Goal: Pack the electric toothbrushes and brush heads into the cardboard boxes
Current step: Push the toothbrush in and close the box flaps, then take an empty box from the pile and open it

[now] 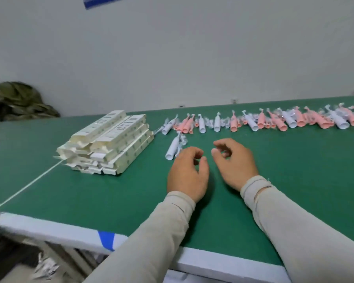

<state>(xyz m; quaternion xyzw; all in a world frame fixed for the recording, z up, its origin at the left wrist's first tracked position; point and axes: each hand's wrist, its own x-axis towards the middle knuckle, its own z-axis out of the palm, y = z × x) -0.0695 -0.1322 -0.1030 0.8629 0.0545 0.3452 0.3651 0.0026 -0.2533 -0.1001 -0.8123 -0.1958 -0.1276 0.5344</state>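
Grips empty: left hand [187, 172], right hand [234, 163] loosely curled above table [110, 193].

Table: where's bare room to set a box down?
Bare green table right of the right hand, below the toothbrush row; another patch between the box stack and near edge. Crowded along the row and around the lone toothbrush by the left hand.
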